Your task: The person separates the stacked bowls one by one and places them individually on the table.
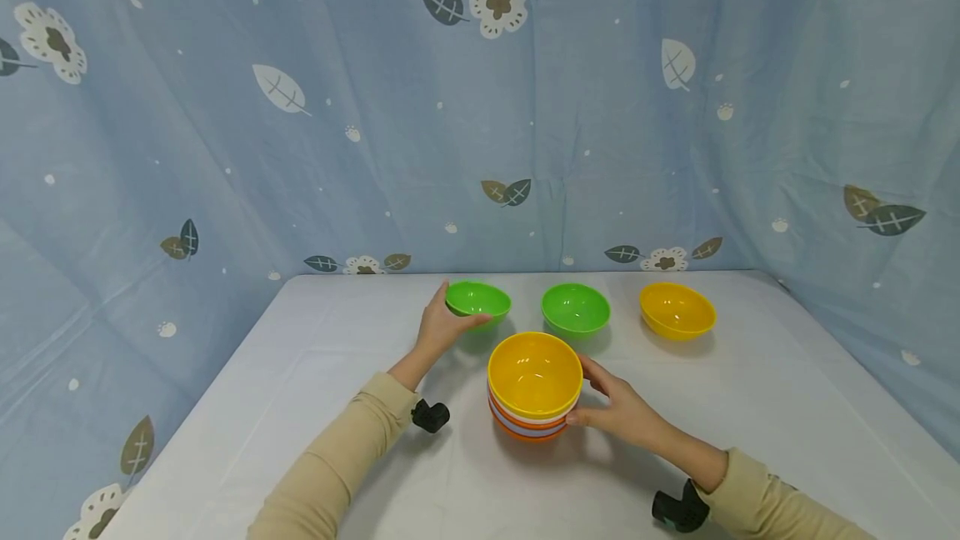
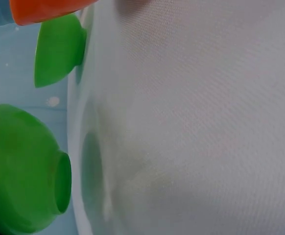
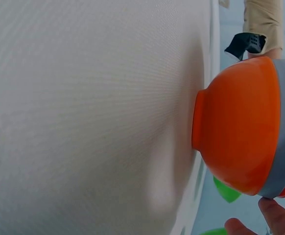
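Observation:
My left hand [image 1: 442, 325] pinches a green bowl [image 1: 477, 300] at its near left side, thumb in front and fingers behind. Its base [image 2: 63, 182] hangs clear of the tablecloth in the left wrist view. My right hand [image 1: 622, 408] holds the right side of a stack of nested bowls, thumb at the front, fingers toward the back. A yellow bowl [image 1: 536, 375] tops the stack, with white, orange and grey layers below. In the right wrist view an orange bowl [image 3: 240, 125] forms the bottom; whether its foot touches the cloth I cannot tell.
Behind the stack stands a second green bowl [image 1: 576, 311]. Another yellow bowl [image 1: 677, 312] sits toward the back right. A white cloth [image 1: 300, 407] covers the table, and a blue patterned curtain [image 1: 390, 107] hangs along its back and sides.

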A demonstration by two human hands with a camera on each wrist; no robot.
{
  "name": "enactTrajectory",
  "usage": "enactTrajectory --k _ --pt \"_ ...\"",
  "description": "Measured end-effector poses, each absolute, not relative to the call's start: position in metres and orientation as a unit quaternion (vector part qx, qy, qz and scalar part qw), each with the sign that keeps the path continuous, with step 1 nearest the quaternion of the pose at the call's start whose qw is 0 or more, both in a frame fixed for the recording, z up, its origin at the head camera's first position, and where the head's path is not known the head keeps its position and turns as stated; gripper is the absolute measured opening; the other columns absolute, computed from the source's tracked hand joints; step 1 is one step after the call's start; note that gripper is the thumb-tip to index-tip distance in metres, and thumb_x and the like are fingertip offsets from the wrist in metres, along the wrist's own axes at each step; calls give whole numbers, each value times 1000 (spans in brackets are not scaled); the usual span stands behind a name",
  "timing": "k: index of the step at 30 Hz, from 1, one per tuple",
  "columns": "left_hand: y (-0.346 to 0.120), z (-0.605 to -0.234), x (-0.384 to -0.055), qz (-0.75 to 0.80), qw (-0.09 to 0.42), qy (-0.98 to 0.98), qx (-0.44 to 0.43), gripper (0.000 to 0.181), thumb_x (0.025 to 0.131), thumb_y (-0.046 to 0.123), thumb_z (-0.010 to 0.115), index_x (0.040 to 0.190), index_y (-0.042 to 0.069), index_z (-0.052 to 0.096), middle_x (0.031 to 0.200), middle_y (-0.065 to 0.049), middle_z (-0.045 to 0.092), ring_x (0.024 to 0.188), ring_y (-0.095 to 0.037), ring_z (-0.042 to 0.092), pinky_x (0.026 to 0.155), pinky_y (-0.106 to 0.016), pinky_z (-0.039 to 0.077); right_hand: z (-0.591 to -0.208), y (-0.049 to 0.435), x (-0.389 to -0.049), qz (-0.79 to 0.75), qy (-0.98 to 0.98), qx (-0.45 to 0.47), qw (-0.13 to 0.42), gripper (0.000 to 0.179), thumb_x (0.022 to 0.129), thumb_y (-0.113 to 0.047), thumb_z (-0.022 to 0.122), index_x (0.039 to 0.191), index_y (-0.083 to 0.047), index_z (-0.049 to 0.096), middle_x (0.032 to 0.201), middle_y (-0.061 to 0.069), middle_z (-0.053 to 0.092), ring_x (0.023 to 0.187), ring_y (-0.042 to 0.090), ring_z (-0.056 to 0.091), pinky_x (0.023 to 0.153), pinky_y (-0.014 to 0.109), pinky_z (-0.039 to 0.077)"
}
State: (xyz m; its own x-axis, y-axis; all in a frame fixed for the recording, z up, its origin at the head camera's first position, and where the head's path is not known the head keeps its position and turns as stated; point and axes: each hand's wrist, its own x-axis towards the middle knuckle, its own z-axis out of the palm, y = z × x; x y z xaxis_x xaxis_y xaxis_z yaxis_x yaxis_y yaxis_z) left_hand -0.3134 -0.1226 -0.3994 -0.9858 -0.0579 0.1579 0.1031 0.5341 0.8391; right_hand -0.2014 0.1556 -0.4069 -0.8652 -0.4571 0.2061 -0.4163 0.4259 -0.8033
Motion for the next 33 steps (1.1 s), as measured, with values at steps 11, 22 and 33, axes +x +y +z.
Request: enactTrajectory --k 11,22,33 --pt "-123 -406 -317 -468 82 -880 1 106 64 40 81 142 -2 23 137 -23 39 120 -36 44 98 -47 39 -408 157 -201 -467 846 -257 22 82 77 -21 74 139 6 28 136 24 41 124 41 40 98 55 34" --pt "-123 -409 -318 -464 79 -882 12 106 65 38 81 143 -3 22 137 -24 39 121 -38 42 99 -48 38 -410 158 -202 -465 846 -262 14 82 76 -21 74 139 5 29 136 23 43 123 40 41 97 54 35" --pt "-127 -411 -321 -449 47 -892 17 110 67 37 80 144 -3 13 142 -26 30 127 -40 34 103 -50 32 -409 158 -201 -467 844 -261 21 83 76 -21 74 140 5 28 136 23 42 123 41 40 98 55 34"
